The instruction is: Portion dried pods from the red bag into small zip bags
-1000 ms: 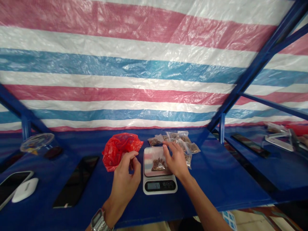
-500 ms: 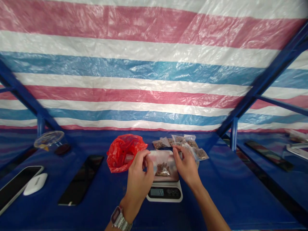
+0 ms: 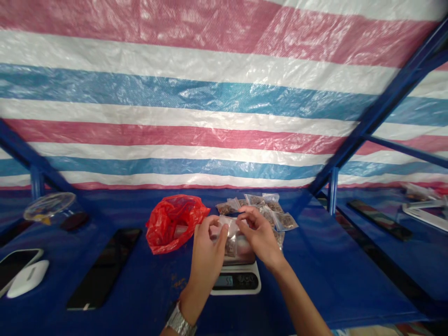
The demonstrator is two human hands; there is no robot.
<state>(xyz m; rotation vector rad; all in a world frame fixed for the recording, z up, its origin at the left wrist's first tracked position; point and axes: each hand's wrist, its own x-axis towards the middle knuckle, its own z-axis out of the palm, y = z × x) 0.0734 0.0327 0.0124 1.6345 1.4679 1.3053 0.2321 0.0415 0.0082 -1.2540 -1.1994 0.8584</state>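
Both hands meet over a white kitchen scale [image 3: 236, 280] on a blue table [image 3: 332, 275]. My left hand [image 3: 207, 252] and my right hand [image 3: 257, 233] pinch the top edge of a small clear bag [image 3: 231, 239] holding brown bits, lifted just above the scale's pan. A crumpled red plastic bag [image 3: 173, 223] lies just left of my left hand. Behind my right hand sits a pile of several small clear filled bags [image 3: 271, 210].
A dark phone [image 3: 101, 268] lies left of the scale. Further left are another phone [image 3: 16, 263], a white mouse-like object [image 3: 26, 278] and a clear lid [image 3: 49, 206]. Blue frame posts [image 3: 331, 189] stand at the right. A striped tarp hangs behind.
My left hand moved from the red bag to the small bag on the scale. Both hands then lifted that bag and drew together along its top edge.
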